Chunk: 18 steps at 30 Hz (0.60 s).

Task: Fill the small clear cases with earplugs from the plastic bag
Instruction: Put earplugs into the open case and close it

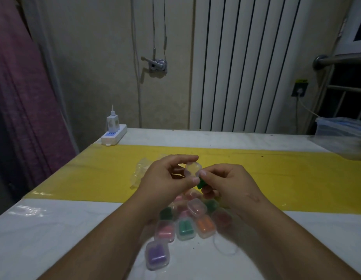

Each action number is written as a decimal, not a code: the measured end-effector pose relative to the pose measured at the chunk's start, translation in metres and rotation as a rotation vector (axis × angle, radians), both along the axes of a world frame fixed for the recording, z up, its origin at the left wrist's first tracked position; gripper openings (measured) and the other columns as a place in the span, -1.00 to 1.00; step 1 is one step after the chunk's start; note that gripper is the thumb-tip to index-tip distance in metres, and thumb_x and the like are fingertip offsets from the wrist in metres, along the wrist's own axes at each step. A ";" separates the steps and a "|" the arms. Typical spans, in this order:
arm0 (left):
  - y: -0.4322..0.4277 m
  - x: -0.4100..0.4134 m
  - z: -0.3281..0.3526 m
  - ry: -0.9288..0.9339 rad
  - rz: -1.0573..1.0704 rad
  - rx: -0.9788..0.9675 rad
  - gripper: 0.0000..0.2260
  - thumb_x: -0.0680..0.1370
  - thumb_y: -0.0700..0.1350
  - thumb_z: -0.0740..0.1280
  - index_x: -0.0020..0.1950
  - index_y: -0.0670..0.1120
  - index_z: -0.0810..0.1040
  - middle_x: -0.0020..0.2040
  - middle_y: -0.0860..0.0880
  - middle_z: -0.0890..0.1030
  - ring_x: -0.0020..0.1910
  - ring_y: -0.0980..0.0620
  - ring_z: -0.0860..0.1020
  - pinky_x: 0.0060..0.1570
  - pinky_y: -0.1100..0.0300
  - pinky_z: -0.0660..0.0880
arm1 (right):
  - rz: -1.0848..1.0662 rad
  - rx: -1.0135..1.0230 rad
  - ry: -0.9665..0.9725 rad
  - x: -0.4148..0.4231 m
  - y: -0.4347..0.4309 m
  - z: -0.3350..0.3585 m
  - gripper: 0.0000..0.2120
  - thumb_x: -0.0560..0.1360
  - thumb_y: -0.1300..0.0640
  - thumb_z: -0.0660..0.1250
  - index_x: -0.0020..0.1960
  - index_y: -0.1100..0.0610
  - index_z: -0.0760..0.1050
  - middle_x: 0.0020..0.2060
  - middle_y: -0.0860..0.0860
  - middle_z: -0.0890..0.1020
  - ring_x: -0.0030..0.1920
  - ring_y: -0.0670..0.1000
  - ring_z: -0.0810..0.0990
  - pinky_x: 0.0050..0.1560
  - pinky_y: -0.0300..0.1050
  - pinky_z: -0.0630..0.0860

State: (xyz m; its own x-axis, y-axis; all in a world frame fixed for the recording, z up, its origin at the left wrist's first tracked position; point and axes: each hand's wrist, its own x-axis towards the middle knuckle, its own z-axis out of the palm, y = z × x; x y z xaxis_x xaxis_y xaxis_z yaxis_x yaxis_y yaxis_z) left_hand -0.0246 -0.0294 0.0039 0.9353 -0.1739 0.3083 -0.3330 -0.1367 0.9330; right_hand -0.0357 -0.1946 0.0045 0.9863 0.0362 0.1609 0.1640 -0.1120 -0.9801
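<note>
My left hand pinches a small clear case above the yellow strip of the table. My right hand holds green earplugs just below the case, its fingertips touching the case's edge. A crumpled clear plastic bag lies on the yellow strip left of my hands. Under my forearms sits a cluster of several small cases holding earplugs: a purple one, a pink one, a green one, an orange one. Another clear case lies on top of the cluster.
A white power strip with a charger plugged in stands at the table's back left corner. A clear plastic container sits at the back right edge. A radiator lines the wall behind the table.
</note>
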 end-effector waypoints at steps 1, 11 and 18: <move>-0.001 0.000 0.000 -0.001 0.011 0.009 -0.60 0.39 -0.27 0.53 0.08 0.17 0.66 0.01 0.03 0.66 0.00 0.07 0.63 -0.05 0.10 0.65 | 0.008 0.015 0.009 0.000 0.000 0.000 -0.84 0.54 0.27 0.34 -0.15 0.25 0.67 -0.41 0.09 0.61 -0.41 -0.03 0.54 -0.34 -0.18 0.48; 0.001 0.002 -0.001 -0.019 -0.028 -0.034 -0.39 0.35 -0.45 0.49 0.26 0.07 0.54 0.08 0.07 0.68 0.07 0.16 0.64 0.04 0.09 0.62 | 0.008 0.067 0.040 -0.004 0.001 0.006 -0.66 0.59 0.06 0.27 -0.21 0.22 0.67 -0.34 0.13 0.64 -0.39 0.01 0.58 -0.37 -0.18 0.51; 0.000 -0.001 0.000 -0.030 -0.078 0.008 -0.38 0.39 -0.48 0.44 0.27 0.11 0.51 0.15 0.08 0.65 0.13 0.22 0.61 0.07 0.18 0.60 | -0.012 -0.008 0.043 -0.006 0.003 0.008 -0.72 0.54 0.11 0.37 -0.28 0.24 0.63 -0.54 -0.02 0.48 -0.49 -0.05 0.43 -0.43 -0.24 0.42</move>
State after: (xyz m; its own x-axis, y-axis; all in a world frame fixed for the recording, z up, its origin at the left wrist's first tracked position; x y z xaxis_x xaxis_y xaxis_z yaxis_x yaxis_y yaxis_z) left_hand -0.0257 -0.0297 0.0039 0.9091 -0.2489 0.3340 -0.3706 -0.1169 0.9214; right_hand -0.0419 -0.1919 0.0122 0.9927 0.0251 0.1176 0.1198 -0.1218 -0.9853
